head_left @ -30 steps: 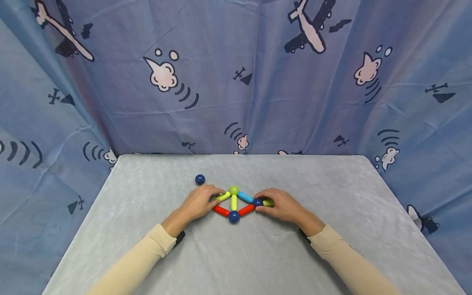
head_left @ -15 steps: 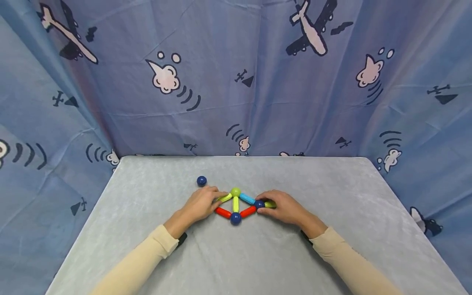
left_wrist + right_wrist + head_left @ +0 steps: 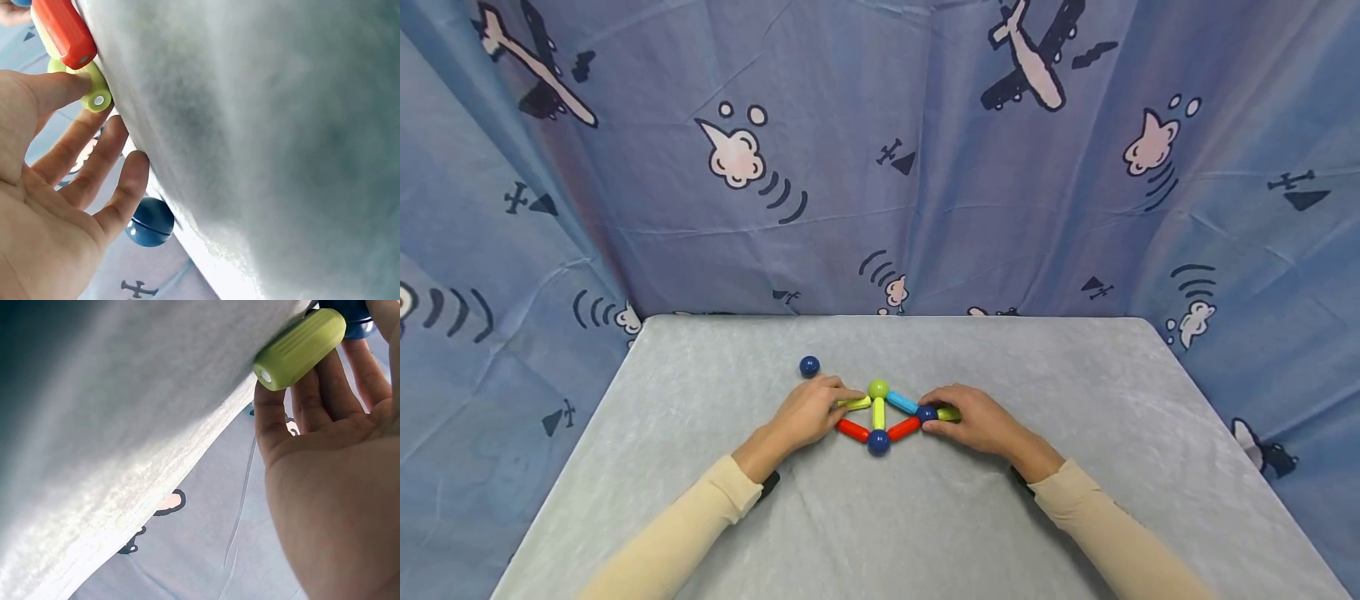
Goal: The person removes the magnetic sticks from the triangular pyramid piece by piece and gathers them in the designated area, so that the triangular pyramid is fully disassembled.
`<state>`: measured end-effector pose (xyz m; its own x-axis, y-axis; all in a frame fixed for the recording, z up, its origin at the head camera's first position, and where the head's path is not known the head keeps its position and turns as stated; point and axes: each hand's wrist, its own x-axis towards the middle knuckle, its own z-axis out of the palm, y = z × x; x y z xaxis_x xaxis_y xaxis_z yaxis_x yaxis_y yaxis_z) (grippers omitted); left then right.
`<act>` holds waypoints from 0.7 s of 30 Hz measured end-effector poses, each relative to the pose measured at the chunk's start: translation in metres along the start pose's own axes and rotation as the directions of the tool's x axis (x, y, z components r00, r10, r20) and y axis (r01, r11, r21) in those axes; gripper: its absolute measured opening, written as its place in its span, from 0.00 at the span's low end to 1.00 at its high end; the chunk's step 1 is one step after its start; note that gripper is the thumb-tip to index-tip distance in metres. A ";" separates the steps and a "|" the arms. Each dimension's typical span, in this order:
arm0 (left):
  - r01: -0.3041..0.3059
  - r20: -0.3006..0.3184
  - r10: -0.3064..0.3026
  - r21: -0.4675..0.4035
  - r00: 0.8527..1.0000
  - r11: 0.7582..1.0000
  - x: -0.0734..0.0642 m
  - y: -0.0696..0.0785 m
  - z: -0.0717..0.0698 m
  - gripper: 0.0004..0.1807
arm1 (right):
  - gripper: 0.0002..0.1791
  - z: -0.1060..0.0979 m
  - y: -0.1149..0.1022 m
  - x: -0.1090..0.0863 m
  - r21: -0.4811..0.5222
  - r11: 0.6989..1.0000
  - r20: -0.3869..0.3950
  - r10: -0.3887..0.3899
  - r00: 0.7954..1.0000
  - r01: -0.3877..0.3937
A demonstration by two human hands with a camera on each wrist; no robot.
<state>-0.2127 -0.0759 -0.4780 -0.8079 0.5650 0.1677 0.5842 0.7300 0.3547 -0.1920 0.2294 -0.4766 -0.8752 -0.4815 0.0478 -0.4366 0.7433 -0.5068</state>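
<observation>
My left hand (image 3: 807,412) pinches a yellow-green magnetic rod (image 3: 857,403) between thumb and index finger, its right end close below the green ball (image 3: 878,389). In the left wrist view the rod's free end (image 3: 99,100) shows a silver dot, with a red rod (image 3: 65,31) above it. My right hand (image 3: 972,417) holds a dark blue ball (image 3: 927,414) between thumb and fingers, a lime rod (image 3: 301,350) sticking out from it towards the palm. A blue rod (image 3: 902,402), a red rod (image 3: 903,428) and an upright-lying yellow-green rod (image 3: 878,414) link the balls.
A second dark blue ball (image 3: 878,442) forms the near corner, with another red rod (image 3: 853,430) on its left. One loose dark blue ball (image 3: 809,367) lies behind my left hand on the grey-covered table (image 3: 1060,358). A patterned curtain (image 3: 820,167) surrounds the table.
The left yellow-green rod has swung from a slant to nearly level, its right end dropping below the green ball. My right hand keeps its hold on the blue ball.
</observation>
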 end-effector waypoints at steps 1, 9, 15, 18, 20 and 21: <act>0.008 -0.003 -0.009 -0.012 1.000 1.000 0.000 0.000 0.000 0.17 | 0.20 0.000 0.000 0.000 0.003 1.000 0.002 0.002 1.000 -0.002; 0.070 -0.016 -0.072 -0.077 0.997 0.995 -0.001 -0.002 0.001 0.12 | 0.20 0.000 0.000 0.000 -0.005 1.000 0.006 -0.015 1.000 0.015; 0.082 -0.015 -0.083 -0.081 0.996 0.993 -0.002 -0.005 0.001 0.13 | 0.21 -0.001 0.001 -0.001 -0.004 1.000 0.009 -0.017 1.000 0.017; 0.100 -0.008 -0.101 -0.090 0.995 0.991 -0.002 -0.005 0.000 0.13 | 0.21 -0.001 0.001 -0.001 -0.004 1.000 0.007 -0.019 1.000 0.019; 0.108 -0.008 -0.109 -0.094 0.994 0.990 -0.002 -0.005 0.000 0.12 | 0.20 -0.001 0.001 -0.001 -0.005 1.000 0.006 -0.022 1.000 0.022; 0.112 -0.003 -0.113 -0.097 0.994 0.989 -0.002 -0.005 0.000 0.11 | 0.20 -0.001 0.001 -0.001 -0.004 1.000 0.006 -0.023 1.000 0.023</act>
<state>-0.2138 -0.0805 -0.4798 -0.8688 0.4779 0.1294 0.4797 0.7478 0.4590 -0.1917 0.2307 -0.4764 -0.8638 -0.5009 0.0543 -0.4572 0.7342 -0.5019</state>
